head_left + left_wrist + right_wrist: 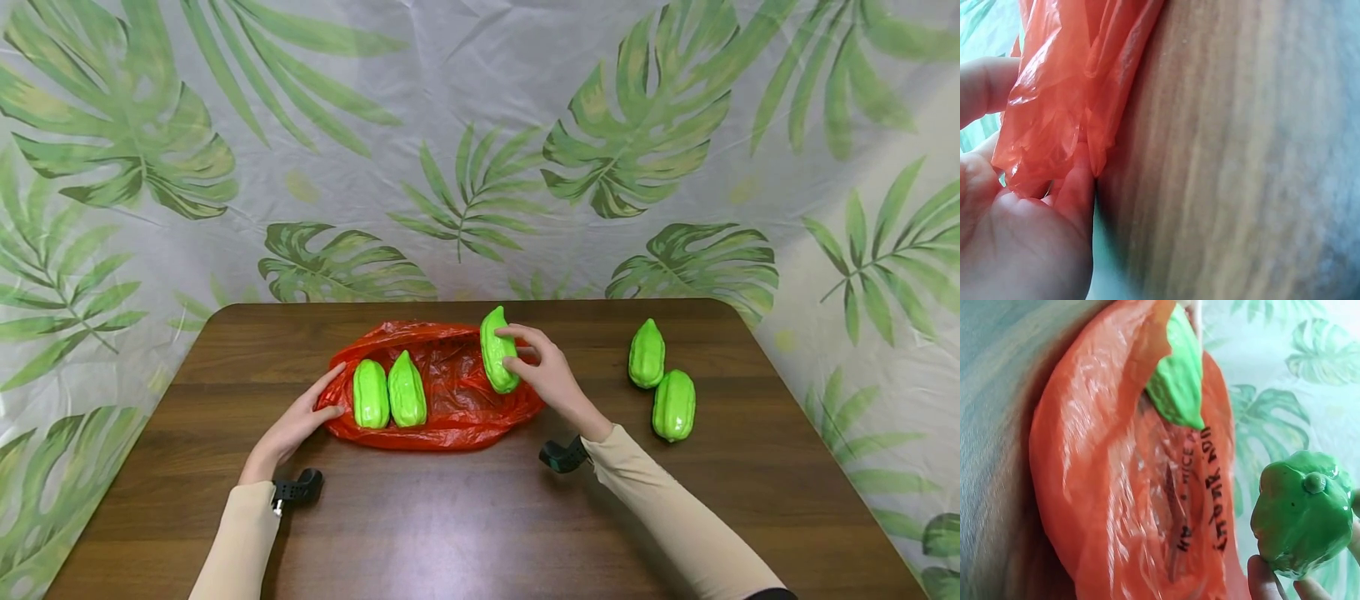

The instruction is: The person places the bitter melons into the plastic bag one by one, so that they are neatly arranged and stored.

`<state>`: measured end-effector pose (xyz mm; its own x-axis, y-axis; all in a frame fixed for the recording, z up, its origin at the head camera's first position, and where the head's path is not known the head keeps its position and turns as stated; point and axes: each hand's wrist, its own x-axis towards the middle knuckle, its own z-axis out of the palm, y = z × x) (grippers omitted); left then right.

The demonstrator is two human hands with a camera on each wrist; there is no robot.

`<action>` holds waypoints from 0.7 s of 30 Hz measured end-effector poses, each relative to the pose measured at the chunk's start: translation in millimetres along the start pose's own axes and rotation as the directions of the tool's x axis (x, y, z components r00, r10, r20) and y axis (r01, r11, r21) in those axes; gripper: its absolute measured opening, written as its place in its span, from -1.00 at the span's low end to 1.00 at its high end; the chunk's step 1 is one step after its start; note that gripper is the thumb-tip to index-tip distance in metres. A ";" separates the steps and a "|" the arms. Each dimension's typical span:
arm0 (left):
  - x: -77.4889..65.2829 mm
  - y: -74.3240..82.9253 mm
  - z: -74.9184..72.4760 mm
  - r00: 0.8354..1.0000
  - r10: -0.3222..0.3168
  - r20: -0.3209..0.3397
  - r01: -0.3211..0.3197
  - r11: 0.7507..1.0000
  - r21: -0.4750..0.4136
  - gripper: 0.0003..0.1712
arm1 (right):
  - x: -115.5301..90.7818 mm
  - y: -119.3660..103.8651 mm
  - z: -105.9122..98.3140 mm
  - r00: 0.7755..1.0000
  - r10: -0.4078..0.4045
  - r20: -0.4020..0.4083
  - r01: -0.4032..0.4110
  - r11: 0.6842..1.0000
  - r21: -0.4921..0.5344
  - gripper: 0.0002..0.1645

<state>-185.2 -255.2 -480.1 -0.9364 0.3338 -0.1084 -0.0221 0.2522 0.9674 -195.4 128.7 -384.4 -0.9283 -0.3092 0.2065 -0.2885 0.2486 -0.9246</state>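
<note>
A red plastic bag (450, 438) lies with its mouth spread wide on the table. Inside its left half are two bright green, glossy, ridged bitter melons, one blunt (371, 395) and one pointed (407, 392). My left hand (294, 423) grips the bag's left end; in the left wrist view the red film (1054, 94) lies between thumb and fingers. Above the bag's right part, my right hand (551, 371) holds another bitter melon (497, 350) between thumb and fingers, pointed end up. The right wrist view shows the stub end of this held bitter melon (1307, 512) beside the bag.
Two more bitter melons, one pointed (647, 354) and one blunt (674, 406), lie touching on the right of the brown wooden table (420, 525). A leaf-patterned cloth (480, 150) hangs behind the table's back edge. Dark lettering shows inside the bag in the right wrist view.
</note>
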 end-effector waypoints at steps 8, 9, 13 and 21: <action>0.5 -0.1 -0.2 1.000 -0.002 0.005 0.002 1.000 -0.010 -0.17 | 1.7 -0.3 13.4 0.999 0.010 0.038 -0.011 1.000 0.008 -0.53; 0.5 -0.2 -0.1 1.000 -0.002 0.004 0.002 1.000 -0.011 -0.17 | 2.0 0.0 15.0 0.999 0.011 0.040 -0.011 1.000 0.009 -0.53; -0.2 -0.4 0.5 1.000 -0.002 0.000 0.002 1.000 -0.019 -0.17 | 3.3 0.1 20.5 0.999 0.021 0.043 -0.022 1.000 0.011 -0.53; -1.0 -1.3 1.1 1.000 -0.002 0.006 0.003 1.000 -0.031 -0.16 | 10.6 32.8 35.6 0.998 0.037 0.052 -0.037 0.999 -0.003 -0.52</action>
<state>-183.8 -254.9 -481.5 -0.9343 0.3384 -0.1120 -0.0352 0.2249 0.9738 -206.3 100.9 -423.9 -0.9248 -0.3472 0.1554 -0.2548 0.2623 -0.9307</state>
